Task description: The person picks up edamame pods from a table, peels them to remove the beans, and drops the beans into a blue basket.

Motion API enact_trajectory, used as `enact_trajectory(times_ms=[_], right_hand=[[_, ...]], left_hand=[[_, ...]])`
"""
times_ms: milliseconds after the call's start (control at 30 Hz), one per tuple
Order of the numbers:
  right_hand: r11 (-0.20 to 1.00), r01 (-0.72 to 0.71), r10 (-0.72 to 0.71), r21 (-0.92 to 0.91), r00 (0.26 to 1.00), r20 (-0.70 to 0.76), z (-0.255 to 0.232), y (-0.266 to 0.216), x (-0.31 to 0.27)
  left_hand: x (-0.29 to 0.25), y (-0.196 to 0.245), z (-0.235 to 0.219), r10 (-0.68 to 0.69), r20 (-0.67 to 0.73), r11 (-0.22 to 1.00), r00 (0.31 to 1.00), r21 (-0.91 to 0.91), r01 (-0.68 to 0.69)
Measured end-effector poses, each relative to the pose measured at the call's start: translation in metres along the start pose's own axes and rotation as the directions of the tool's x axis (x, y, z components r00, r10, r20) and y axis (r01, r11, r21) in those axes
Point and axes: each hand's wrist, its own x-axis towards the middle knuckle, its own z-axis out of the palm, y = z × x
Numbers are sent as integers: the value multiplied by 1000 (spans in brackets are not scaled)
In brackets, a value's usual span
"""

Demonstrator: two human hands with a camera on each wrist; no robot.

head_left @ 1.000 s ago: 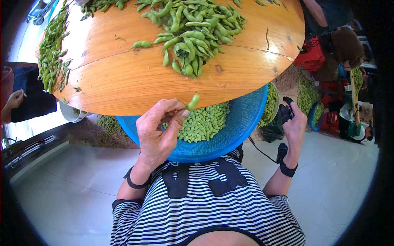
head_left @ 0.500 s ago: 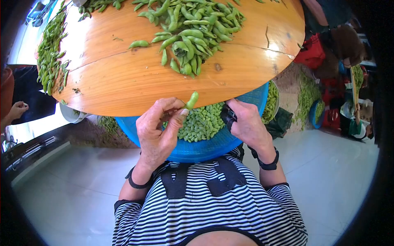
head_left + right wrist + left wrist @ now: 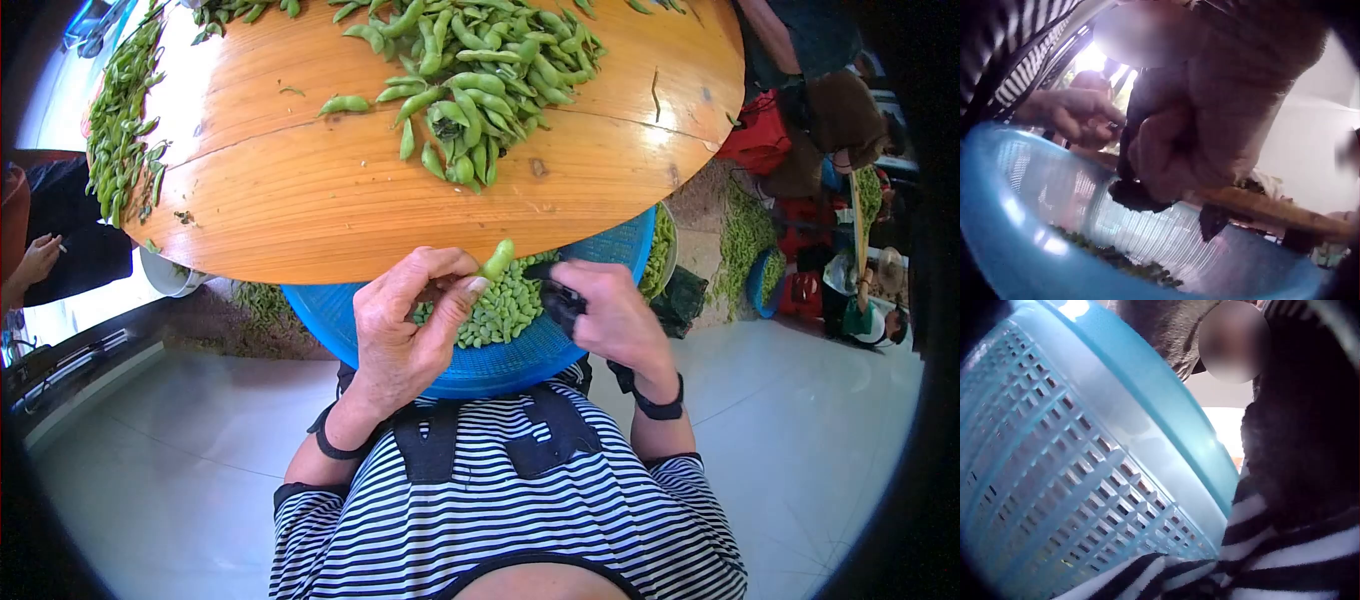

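Green plump pod [image 3: 497, 260], left hand [image 3: 412, 318] pinching it: I'd steady its one-o'clock tip; right hand [image 3: 615, 315] at four o'clock, grip unclear.

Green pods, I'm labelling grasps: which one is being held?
The single pod pinched in the left hand, above the blue basket; the piled pods lie on the wooden table.

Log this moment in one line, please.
Left hand: pinches green pod; right hand: near pod, grip unclear; blue basket: holds shelled beans; table: bears pod heap

green pods [image 3: 487, 88] lie on a wooden table [image 3: 300, 215].
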Motion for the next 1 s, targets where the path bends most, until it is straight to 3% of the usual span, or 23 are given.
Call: enact_trajectory(times_ms=[33,100,167,300,367,500,567,700,767,900,967,1000], right_hand=[[996,45,-45,-81,999,7,8,2,5],[998,42,-44,-48,998,-37,17,7,16],[984,-2,6,-178,1000,22,25,20,24],[982,81,-66,-172,994,88,33,25,31],[988,-100,122,-113,971,206,35,23,32],[996,7,11,-91,981,195,42,32,31],[982,90,-69,-166,990,126,42,33,30],[977,25,8,-211,988,153,31,20,28],[982,-26,39,-188,997,64,26,17,26],[993,-30,33,-118,999,26,11,6,16],[999,3,4,-44,988,155,-1,-2,7],[999,6,0,-43,988,152,-8,-12,4]], left_hand=[[-1,-2,1,0,2,1000,1000,0,0],[-3,-5,1,-34,-25,998,999,-45,33],[-4,-3,-2,-37,-5,999,999,-10,37],[-5,-6,-4,-30,-11,1000,999,-6,30],[-5,-7,-3,-33,-16,999,999,-16,32],[-3,-6,-5,-28,1,1000,1000,2,28],[-2,-6,-5,-28,2,1000,1000,12,28],[-2,-7,-6,-28,5,999,1000,17,28],[-1,-8,-5,-32,0,999,999,6,32],[-1,-7,-5,-39,-1,999,999,5,39],[-3,-9,-5,-39,2,999,999,-9,39],[-3,-9,-5,-41,6,999,999,-24,41]])
